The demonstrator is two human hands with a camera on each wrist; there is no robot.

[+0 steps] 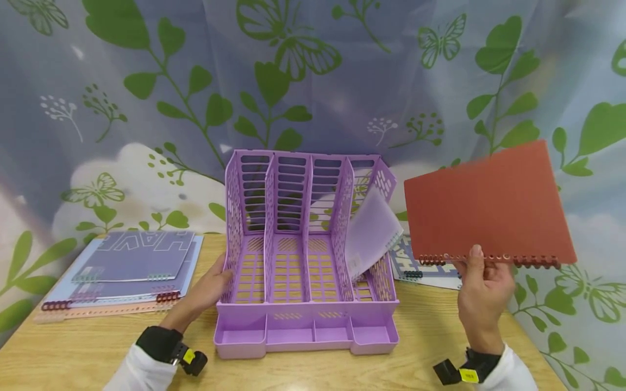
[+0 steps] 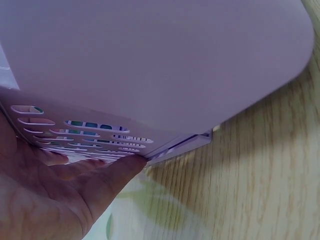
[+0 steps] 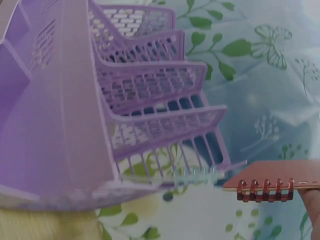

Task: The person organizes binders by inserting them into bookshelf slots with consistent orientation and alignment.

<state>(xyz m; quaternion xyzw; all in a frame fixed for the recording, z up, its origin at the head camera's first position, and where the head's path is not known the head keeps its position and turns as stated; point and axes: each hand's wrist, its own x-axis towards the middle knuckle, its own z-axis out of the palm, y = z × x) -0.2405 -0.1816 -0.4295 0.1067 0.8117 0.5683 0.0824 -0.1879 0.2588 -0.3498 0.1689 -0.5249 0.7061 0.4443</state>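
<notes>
A purple file organizer (image 1: 307, 314) with several upright slots and a row of front trays stands in the middle of the table. My left hand (image 1: 207, 290) touches its left side wall; in the left wrist view the fingers (image 2: 107, 182) lie extended along the slotted panel. Off to the right, my right hand (image 1: 486, 296) holds up a red ring-bound notebook (image 1: 489, 206), thumb on the near cover by the rings, the other fingers behind. A pale, translucent ring-bound notebook (image 1: 369, 233) leans tilted in the rightmost slot. The other slots hold nothing visible.
On the table's left lies a stack of ring-bound notebooks (image 1: 137, 258), blue on top. Behind the organizer's right side lies another notebook (image 1: 415, 266), partly hidden. A patterned curtain (image 1: 195, 81) hangs behind the wooden table (image 1: 303, 374).
</notes>
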